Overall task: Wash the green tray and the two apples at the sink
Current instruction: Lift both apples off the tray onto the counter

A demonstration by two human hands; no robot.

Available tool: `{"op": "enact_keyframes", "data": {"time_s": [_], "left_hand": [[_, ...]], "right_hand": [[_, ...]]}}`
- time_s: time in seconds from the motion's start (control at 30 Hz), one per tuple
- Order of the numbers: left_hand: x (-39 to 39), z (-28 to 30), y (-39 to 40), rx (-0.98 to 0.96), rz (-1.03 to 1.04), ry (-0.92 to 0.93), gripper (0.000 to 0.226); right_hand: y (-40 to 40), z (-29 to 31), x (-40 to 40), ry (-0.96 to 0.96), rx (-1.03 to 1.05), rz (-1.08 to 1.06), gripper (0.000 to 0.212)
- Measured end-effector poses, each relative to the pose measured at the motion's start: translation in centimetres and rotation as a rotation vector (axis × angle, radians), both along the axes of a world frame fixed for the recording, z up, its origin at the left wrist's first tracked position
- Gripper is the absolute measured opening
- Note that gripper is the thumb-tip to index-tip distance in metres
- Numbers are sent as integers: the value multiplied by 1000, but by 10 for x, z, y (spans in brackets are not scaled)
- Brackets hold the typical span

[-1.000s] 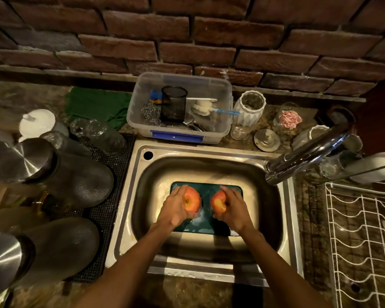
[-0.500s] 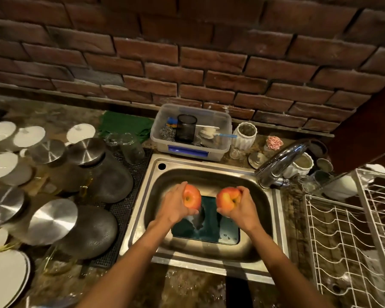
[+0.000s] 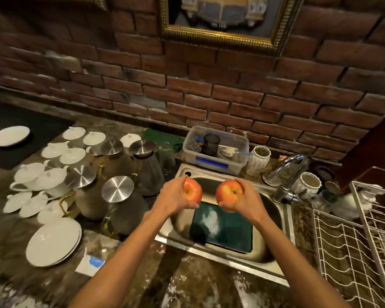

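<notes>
My left hand (image 3: 175,198) grips a red-orange apple (image 3: 192,192) and my right hand (image 3: 246,201) grips a second apple (image 3: 228,194). Both apples are held up side by side above the steel sink (image 3: 273,214). The green tray (image 3: 229,230) lies flat in the bottom of the sink basin below my hands, with a pale wet patch on its surface. The tap (image 3: 289,172) stands at the sink's right rear corner, its spout pointing left.
Metal jugs with steel lids (image 3: 118,190) and white dishes (image 3: 53,241) crowd the counter on the left. A clear plastic tub (image 3: 216,150) of utensils sits behind the sink. A white wire dish rack (image 3: 353,238) stands on the right. White cups (image 3: 306,183) sit by the tap.
Both hands have lifted the apples up from the tray to above the sink rim. The camera has tilted up and back, showing more wall and counter.
</notes>
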State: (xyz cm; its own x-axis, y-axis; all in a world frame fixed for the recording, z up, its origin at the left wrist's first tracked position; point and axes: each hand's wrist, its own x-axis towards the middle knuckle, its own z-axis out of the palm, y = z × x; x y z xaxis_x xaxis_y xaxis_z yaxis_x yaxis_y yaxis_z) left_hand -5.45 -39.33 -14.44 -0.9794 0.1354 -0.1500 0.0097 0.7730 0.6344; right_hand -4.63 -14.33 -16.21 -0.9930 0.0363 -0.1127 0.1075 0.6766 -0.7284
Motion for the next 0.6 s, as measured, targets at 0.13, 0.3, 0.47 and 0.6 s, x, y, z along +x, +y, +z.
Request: {"op": "enact_keyframes", "data": {"time_s": [0.13, 0.3, 0.47, 0.6], "left_hand": [[34, 17, -26, 4, 116, 48, 107], [82, 14, -58, -5, 271, 14, 113], [134, -8, -82, 3, 401, -47, 120], [170, -28, -98, 14, 472, -95, 120]], "right_hand": [[-31, 22, 16, 31, -14, 75, 103], [-68, 31, 40, 31, -32, 183, 100], [-102, 19, 69, -20, -4, 292, 102], [-125, 0, 95, -30, 7, 348, 101]]}}
